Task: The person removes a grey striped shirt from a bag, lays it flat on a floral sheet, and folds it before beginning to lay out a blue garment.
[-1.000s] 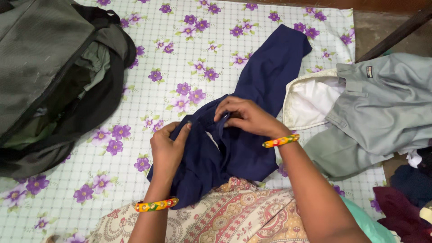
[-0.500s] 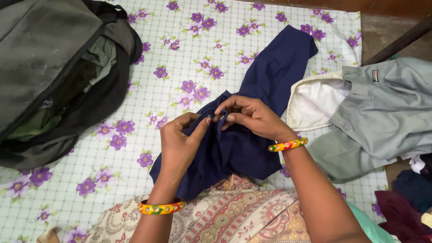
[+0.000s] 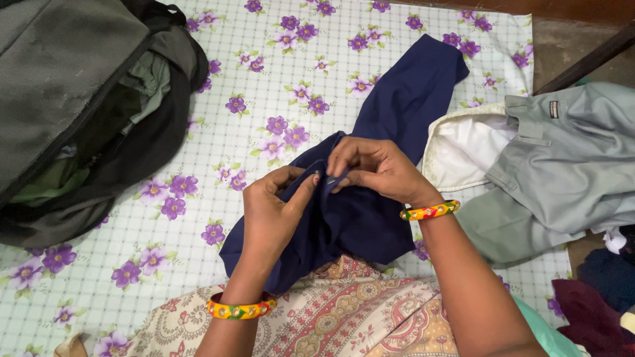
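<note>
A navy blue garment (image 3: 390, 119) lies across a white sheet with purple flowers (image 3: 264, 86), its near end bunched over my lap. My left hand (image 3: 274, 211) pinches the bunched top edge of the navy cloth from the left. My right hand (image 3: 374, 168) pinches the same edge from the right, fingertips almost meeting those of the left hand. Each wrist wears a yellow and orange bangle.
An open dark green backpack (image 3: 73, 99) with green cloth inside lies at the left. Grey trousers with a white lining (image 3: 562, 165) lie at the right. Dark red and navy clothes (image 3: 595, 297) are piled at the lower right. A dark wooden bar (image 3: 582, 59) crosses the top right.
My left hand has risen from the garment's lower left edge to its top edge and now pinches the cloth beside my right hand. The garment is gathered more tightly.
</note>
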